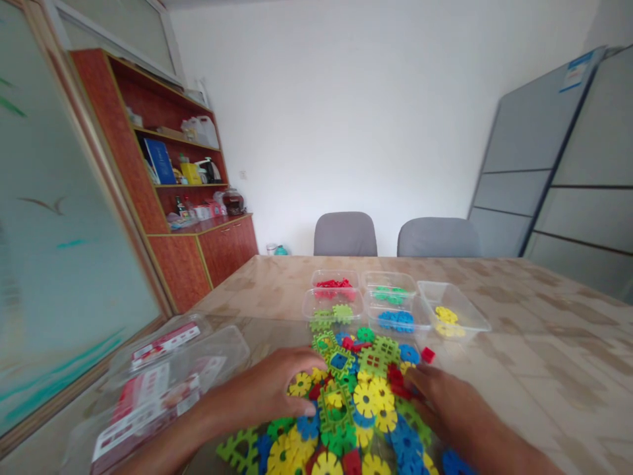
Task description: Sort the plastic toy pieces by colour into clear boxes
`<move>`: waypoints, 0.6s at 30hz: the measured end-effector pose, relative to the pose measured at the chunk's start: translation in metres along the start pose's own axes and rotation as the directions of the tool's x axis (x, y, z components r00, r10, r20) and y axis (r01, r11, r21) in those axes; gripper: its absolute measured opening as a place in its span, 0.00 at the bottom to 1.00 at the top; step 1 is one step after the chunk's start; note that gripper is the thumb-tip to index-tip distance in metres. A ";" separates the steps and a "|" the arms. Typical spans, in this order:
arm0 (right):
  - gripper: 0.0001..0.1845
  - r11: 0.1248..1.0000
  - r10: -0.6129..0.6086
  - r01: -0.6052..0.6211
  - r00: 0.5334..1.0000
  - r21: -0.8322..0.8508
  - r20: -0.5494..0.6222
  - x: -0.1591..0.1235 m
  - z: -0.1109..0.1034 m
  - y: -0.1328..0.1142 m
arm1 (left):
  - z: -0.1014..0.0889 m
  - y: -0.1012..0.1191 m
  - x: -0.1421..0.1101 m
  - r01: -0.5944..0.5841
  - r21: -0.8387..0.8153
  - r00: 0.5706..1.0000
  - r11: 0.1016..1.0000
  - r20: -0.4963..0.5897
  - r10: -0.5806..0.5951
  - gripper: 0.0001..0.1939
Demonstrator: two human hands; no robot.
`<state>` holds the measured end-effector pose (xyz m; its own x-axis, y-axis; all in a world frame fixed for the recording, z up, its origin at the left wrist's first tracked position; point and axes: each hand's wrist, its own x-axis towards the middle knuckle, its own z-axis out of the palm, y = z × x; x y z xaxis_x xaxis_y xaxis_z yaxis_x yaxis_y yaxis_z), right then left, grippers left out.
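Observation:
A heap of plastic gear-shaped and notched square building pieces lies before me, with yellow discs [368, 399], blue discs [405, 443] and light green squares [336, 409] mixed together. On the left side of the heap, my left hand [284, 382] is open, thumb and fingers apart around loose yellow discs [300, 384] without gripping any that I can see. At the right side, my right hand [440, 399] has its fingers closed on a red building piece [397, 381]; the fingers partly cover it. Another red piece [428, 355] lies just beyond that hand.
Behind the heap stand clear plastic boxes: one with red pieces [334, 287], others with green pieces [390, 294], blue pieces [395, 321] and yellow pieces [446, 315]. Clear labelled lids [163, 389] lie at the left. Two grey chairs [345, 234] stand across the table [558, 343].

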<state>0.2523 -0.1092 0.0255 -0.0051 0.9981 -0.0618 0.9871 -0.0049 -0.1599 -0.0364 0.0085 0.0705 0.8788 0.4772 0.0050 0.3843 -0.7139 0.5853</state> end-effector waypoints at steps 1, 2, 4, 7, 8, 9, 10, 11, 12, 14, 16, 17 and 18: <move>0.11 1.000 0.010 -0.010 1.000 -0.025 0.008 0.000 -0.003 0.001 | 0.007 0.003 0.001 -0.011 0.014 1.000 1.000 0.022 0.010 0.29; 0.12 0.999 0.004 -0.004 1.000 -0.032 0.009 0.000 -0.007 0.001 | 0.014 0.006 0.003 -0.022 0.026 0.999 0.999 0.041 0.021 0.33; 0.12 0.998 -0.059 0.059 0.998 0.011 -0.009 -0.002 -0.015 -0.004 | 0.026 0.013 0.008 -0.045 0.053 0.997 0.998 0.066 0.042 0.35; 0.13 0.963 -0.224 0.230 0.973 0.139 -0.060 -0.007 -0.022 -0.022 | 0.031 0.021 0.013 -0.051 0.094 0.997 0.994 0.055 0.046 0.29; 0.15 0.945 -0.272 0.279 0.960 0.171 -0.066 -0.008 -0.022 -0.028 | 0.030 0.022 0.014 -0.057 0.103 0.997 0.993 0.049 0.052 0.26; 0.17 0.930 -0.308 0.314 0.949 0.191 -0.060 -0.008 -0.022 -0.034 | 0.028 0.022 0.013 -0.066 0.110 0.997 0.992 0.041 0.062 0.24; 0.19 0.923 -0.326 0.329 0.944 0.198 -0.046 -0.007 -0.021 -0.039 | 0.025 0.021 0.012 -0.079 0.117 0.997 0.990 0.030 0.076 0.21; 0.21 0.925 -0.331 0.329 0.943 0.191 -0.025 -0.004 -0.018 -0.043 | 0.021 0.019 0.011 -0.088 0.128 0.996 0.988 0.014 0.087 0.18; 0.21 0.930 -0.326 0.323 0.945 0.178 -0.012 -0.001 -0.016 -0.046 | 0.018 0.016 0.010 -0.082 0.144 0.996 0.986 -0.006 0.084 0.14; 0.16 0.935 -0.322 0.321 0.947 0.149 -0.015 0.008 -0.009 -0.049 | 0.012 0.010 0.008 -0.024 0.201 0.998 0.979 -0.056 0.036 0.08; 0.09 0.929 -0.340 0.342 0.940 0.141 -0.043 0.015 -0.004 -0.048 | 0.009 0.002 0.007 0.046 0.257 0.996 0.965 -0.081 -0.025 0.11; 0.07 0.923 -0.351 0.355 0.935 0.149 -0.054 0.018 -0.002 -0.047 | 0.008 -0.001 0.007 0.066 0.274 0.995 0.959 -0.087 -0.044 0.11; 0.07 0.918 -0.357 0.362 0.932 0.159 -0.061 0.019 -0.002 -0.045 | 0.007 -0.004 0.007 0.078 0.283 0.994 0.956 -0.093 -0.054 0.12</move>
<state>0.2083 -0.0895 0.0338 -0.3473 0.9358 0.0595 0.8792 0.3471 -0.3263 -0.0299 0.0108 0.0624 0.8267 0.5606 0.0486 0.5162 -0.7900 0.3308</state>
